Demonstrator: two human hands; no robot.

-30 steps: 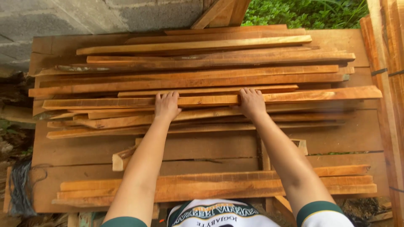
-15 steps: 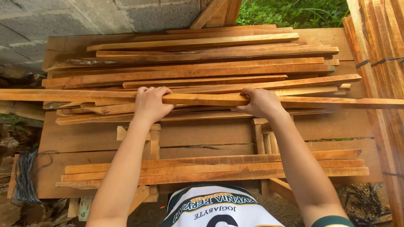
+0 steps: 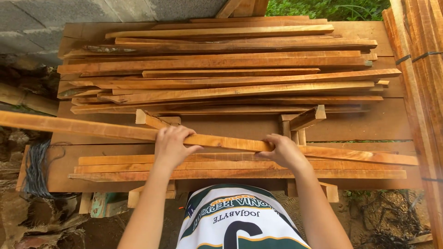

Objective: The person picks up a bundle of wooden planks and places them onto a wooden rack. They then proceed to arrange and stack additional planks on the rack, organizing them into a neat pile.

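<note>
A long, thin reddish wooden slat (image 3: 92,129) runs across the view from the left edge to the right, tilted slightly down to the right. My left hand (image 3: 171,147) grips it near its middle from above. My right hand (image 3: 282,151) holds the same slat further right. The slat hangs above a small stack of similar slats (image 3: 230,168) lying along the near edge of a wooden table (image 3: 369,124). A large pile of slats (image 3: 230,69) covers the far half of the table.
A bundle of strapped boards (image 3: 422,69) stands along the right side. A grey block wall (image 3: 46,18) is at the far left, greenery (image 3: 332,8) beyond the table. Short wood blocks (image 3: 304,119) stick up mid-table. Dark cords (image 3: 34,168) hang at the left.
Both hands lifted one slat off the far pile and drew it toward me; it now sits over the near stack, shifted left and tilted.
</note>
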